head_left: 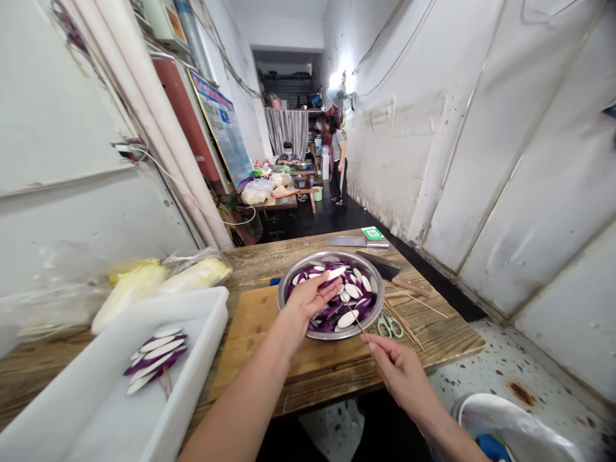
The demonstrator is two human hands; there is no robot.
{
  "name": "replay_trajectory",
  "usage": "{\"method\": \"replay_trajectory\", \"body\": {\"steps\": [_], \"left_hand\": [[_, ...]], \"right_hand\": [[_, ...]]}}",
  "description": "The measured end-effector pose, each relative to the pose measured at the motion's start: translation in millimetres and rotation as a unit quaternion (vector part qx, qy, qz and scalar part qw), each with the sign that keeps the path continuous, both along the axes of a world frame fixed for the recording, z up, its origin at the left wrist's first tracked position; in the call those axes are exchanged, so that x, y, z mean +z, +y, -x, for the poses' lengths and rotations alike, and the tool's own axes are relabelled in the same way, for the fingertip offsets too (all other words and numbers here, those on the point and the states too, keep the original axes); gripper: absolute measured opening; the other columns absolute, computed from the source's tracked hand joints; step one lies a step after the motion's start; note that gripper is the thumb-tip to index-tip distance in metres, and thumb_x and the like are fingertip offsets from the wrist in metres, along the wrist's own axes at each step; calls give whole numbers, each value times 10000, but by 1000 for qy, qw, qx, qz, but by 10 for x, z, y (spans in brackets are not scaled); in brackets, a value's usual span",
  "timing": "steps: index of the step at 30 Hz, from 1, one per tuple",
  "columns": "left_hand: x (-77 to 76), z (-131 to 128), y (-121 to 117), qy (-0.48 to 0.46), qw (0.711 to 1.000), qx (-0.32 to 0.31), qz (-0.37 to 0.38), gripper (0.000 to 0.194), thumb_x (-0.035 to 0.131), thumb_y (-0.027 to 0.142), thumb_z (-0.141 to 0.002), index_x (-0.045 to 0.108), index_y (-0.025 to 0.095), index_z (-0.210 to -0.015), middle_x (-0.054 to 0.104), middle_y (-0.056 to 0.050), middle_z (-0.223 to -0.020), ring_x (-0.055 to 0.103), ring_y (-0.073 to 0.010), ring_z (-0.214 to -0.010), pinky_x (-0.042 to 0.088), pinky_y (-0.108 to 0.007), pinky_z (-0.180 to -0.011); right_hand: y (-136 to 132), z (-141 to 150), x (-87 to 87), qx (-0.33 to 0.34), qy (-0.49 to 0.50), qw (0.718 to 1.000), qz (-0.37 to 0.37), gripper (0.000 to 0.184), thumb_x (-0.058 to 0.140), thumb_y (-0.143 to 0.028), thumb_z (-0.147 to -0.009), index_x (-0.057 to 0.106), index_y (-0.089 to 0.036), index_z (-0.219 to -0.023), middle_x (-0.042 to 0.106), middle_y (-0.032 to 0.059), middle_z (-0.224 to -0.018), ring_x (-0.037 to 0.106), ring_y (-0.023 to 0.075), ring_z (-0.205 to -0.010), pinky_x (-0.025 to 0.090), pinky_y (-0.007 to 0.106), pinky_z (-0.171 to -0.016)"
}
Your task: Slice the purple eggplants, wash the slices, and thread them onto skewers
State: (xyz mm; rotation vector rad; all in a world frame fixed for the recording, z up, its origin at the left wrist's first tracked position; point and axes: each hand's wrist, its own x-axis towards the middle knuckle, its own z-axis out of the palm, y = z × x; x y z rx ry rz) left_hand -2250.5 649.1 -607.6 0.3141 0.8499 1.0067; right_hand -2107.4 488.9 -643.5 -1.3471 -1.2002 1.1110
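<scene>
A steel bowl of sliced purple eggplant stands on a wooden cutting board. My left hand reaches into the bowl, fingers closed on an eggplant slice. My right hand is just in front of the bowl, pinching a thin bamboo skewer that points up toward the slices. A white tray at the left holds a finished skewer of eggplant slices.
Green scissors, loose skewers and two cleavers lie on the wooden table right of the bowl. Bagged cabbages sit at the left. A white bucket stands on the floor. Two people work far down the corridor.
</scene>
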Motion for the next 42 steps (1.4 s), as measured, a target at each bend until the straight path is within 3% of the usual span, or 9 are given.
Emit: {"method": "replay_trajectory", "body": {"steps": [5, 14, 21, 28, 36, 42], "left_hand": [[0, 0, 6, 3, 1000, 3, 0, 68, 528, 11, -807, 553, 35, -865, 664, -169, -823, 679, -255, -811, 581, -344, -715], [-11, -9, 2, 38, 999, 0, -24, 81, 558, -7, -782, 560, 43, -846, 671, -143, -777, 687, -248, -763, 581, -350, -710], [-28, -7, 1, 34, 999, -13, -24, 72, 555, -14, -777, 564, 35, -829, 671, -151, -776, 686, -245, -756, 581, -352, -713], [-38, -6, -8, 19, 999, -36, -16, 94, 544, -34, -768, 578, 19, -837, 673, -162, -783, 683, -254, -768, 575, -381, -734], [-10, -4, -26, 25, 998, -52, -11, 110, 556, -27, -764, 581, 16, -863, 673, -173, -824, 679, -251, -796, 571, -375, -750], [-7, -5, -28, 32, 997, -62, -15, 107, 555, -20, -769, 584, 27, -861, 675, -160, -820, 679, -247, -812, 565, -374, -765]], "right_hand": [[-5, -2, 45, -26, -49, 998, -17, 457, 538, -524, -778, 714, -154, -981, 524, 0, -469, 549, 173, -579, 437, 255, -520], [-14, -3, 74, -32, -74, 996, -34, 439, 533, -511, -781, 722, -161, -966, 619, 33, -570, 578, 188, -630, 459, 269, -552], [-30, -9, 96, -14, -82, 996, -23, 450, 510, -501, -799, 708, -148, -997, 612, 36, -599, 538, 165, -589, 426, 246, -516], [-22, -30, 94, -14, -74, 997, -16, 443, 510, -472, -803, 693, -132, -1021, 461, -22, -455, 459, 132, -500, 371, 223, -464], [-7, -39, 127, -13, -68, 997, -25, 428, 506, -464, -805, 697, -137, -1005, 518, -5, -513, 502, 145, -562, 399, 230, -504], [0, -10, 120, -7, -77, 997, -13, 457, 482, -448, -823, 668, -93, -1040, 476, -14, -502, 443, 123, -523, 343, 215, -466]]}}
